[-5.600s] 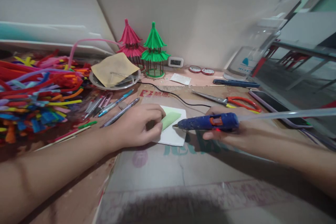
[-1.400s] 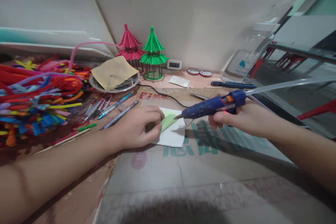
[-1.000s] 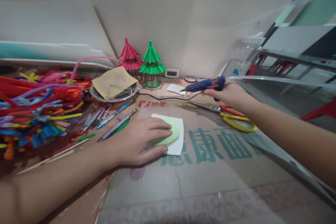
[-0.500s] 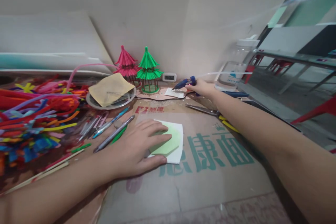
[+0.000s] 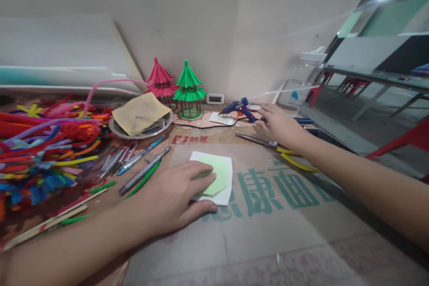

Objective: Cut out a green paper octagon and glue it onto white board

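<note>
My left hand [image 5: 182,192] lies flat with its fingers spread, pressing on a light green cut paper [image 5: 219,178]. Beneath the green piece is a larger white sheet [image 5: 225,200], resting on cardboard. Farther off, my right hand [image 5: 279,125] reaches forward with its fingers stretched out. It hovers close to the handle of a blue glue gun [image 5: 236,106], which stands with its nozzle over a small white paper [image 5: 221,119]. Just below that hand lie scissors [image 5: 258,139] with yellow handles [image 5: 298,162].
Colourful pipe cleaners [image 5: 50,152] are heaped at left, beside a dish [image 5: 124,132] with sandpaper-like tan sheet [image 5: 142,114] on it. Pens [image 5: 144,172] lie nearby. A pink pagoda model [image 5: 157,80] and a green one [image 5: 187,91] stand behind, with a small clock [image 5: 215,98] and a bottle [image 5: 298,82].
My right hand has come off the glue gun and moved right and nearer, toward the scissors. The glue gun stays standing in place. My left hand stays on the green paper.
</note>
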`<state>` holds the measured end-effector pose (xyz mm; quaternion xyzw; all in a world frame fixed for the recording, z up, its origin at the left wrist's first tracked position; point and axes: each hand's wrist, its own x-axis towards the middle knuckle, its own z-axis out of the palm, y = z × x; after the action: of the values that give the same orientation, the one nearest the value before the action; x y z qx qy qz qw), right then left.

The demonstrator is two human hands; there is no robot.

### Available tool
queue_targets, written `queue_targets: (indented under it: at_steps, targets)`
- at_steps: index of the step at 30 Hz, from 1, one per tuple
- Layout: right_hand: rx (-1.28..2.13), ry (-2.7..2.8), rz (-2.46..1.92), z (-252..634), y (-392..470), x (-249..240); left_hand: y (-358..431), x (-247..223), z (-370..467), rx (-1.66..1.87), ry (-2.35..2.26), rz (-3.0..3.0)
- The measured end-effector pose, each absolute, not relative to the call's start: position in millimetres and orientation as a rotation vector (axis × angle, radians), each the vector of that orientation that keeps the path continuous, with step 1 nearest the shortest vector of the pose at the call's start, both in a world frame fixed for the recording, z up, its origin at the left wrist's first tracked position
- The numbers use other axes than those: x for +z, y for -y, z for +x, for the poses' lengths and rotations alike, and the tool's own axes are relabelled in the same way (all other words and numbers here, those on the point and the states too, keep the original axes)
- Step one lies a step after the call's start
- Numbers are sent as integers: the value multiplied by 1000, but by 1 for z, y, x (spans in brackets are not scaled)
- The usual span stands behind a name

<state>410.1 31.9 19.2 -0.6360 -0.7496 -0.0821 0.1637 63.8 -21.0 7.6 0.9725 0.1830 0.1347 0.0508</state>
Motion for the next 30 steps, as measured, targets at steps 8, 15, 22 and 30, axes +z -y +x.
queue_targets:
  at_steps: [8, 15, 22, 30]
  targets:
    - [99, 2472, -1018, 343, 67, 3, 36, 14, 75, 461, -685, 2768]
    - [230, 2656, -894, 345, 69, -2, -2, 5, 60, 117, -655, 2707]
    - [150, 2690, -897, 342, 71, -5, 32, 12, 88, 200, -996, 2605]
    - [115, 2732, -928, 341, 72, -3, 33, 8, 77, 188, -951, 2733]
